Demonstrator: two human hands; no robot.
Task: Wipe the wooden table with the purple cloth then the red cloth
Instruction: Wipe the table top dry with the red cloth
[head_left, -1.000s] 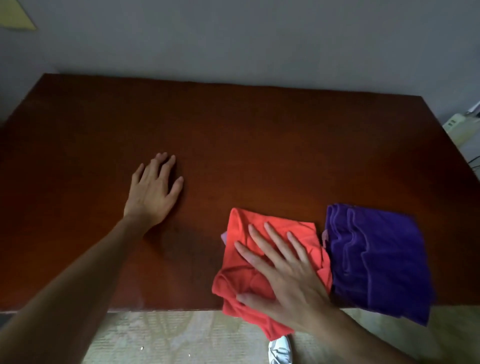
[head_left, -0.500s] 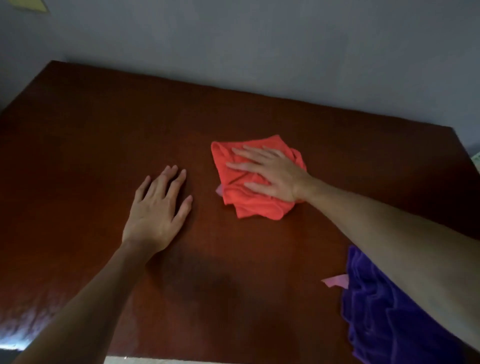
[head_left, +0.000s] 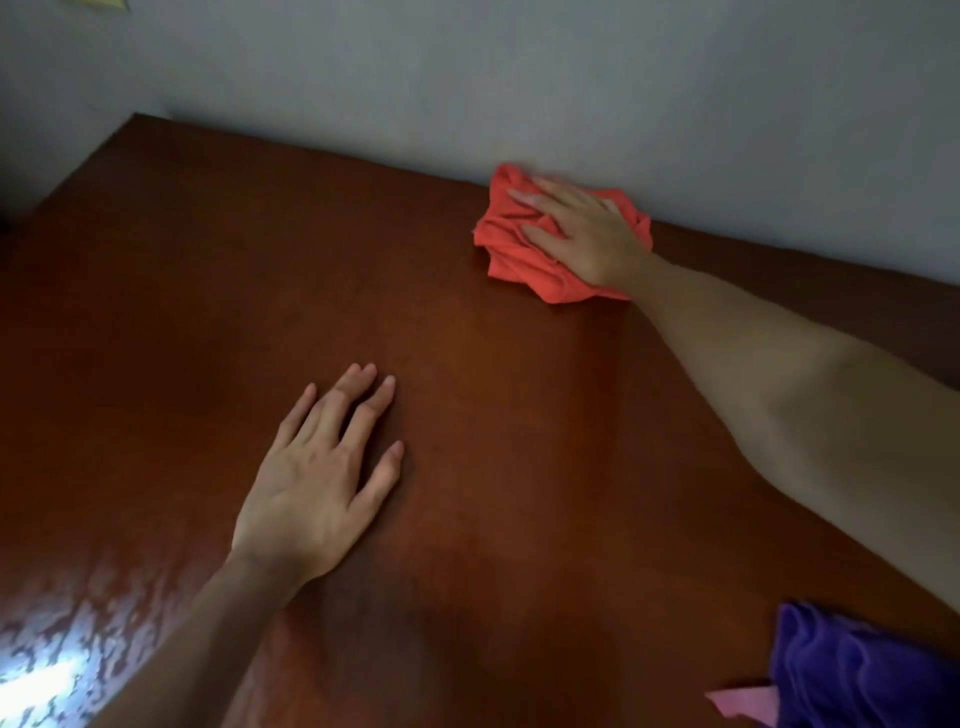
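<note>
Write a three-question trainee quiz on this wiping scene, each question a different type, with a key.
1. True or false: the right hand presses the red cloth flat at the table's far edge by the wall.
2. Which cloth lies untouched at the near right? A) purple cloth B) red C) none
3. Fill in: the left hand rests palm-down on the bare ____ table.

Key: 1 true; 2 A; 3 wooden.

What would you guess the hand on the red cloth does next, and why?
Probably drag the red cloth sideways or back toward the body. The right hand presses it flat at the far edge of the wooden table, against the wall, so it cannot go further forward. The left hand rests flat on the table.
</note>
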